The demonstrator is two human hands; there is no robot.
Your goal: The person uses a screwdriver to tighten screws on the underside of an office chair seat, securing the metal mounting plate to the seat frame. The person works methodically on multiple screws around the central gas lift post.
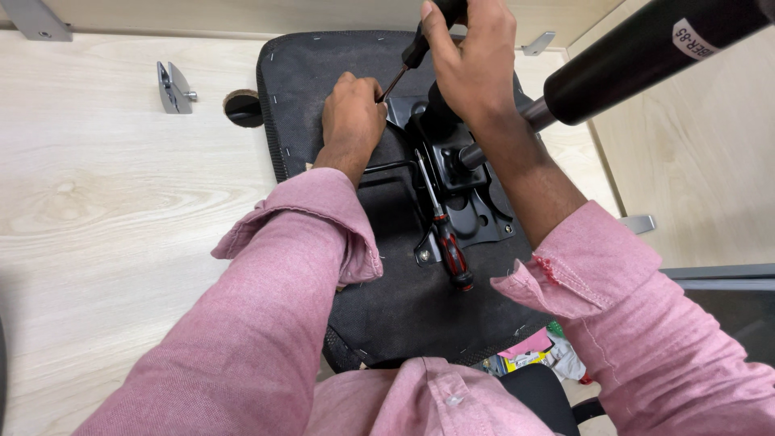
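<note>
An upturned office chair seat (307, 89) with a black fabric underside lies on a light wooden table. My right hand (472, 60) is closed around the black handle of a screwdriver (416, 50), whose thin shaft slants down to the left. My left hand (353, 113) rests on the seat, fingers pinched at the screwdriver tip near the corner of the black metal mechanism plate (476, 210). A second screwdriver (448, 242) with a red and black handle lies loose across that plate. The black gas-lift cylinder (638, 56) juts out from the mechanism toward the upper right.
A small metal bracket (172, 86) and a round cable hole (240, 107) lie on the table (105, 202) left of the seat. Another metal bracket (638, 222) sits at the right edge. Colourful scraps (537, 351) lie below, by a black chair part.
</note>
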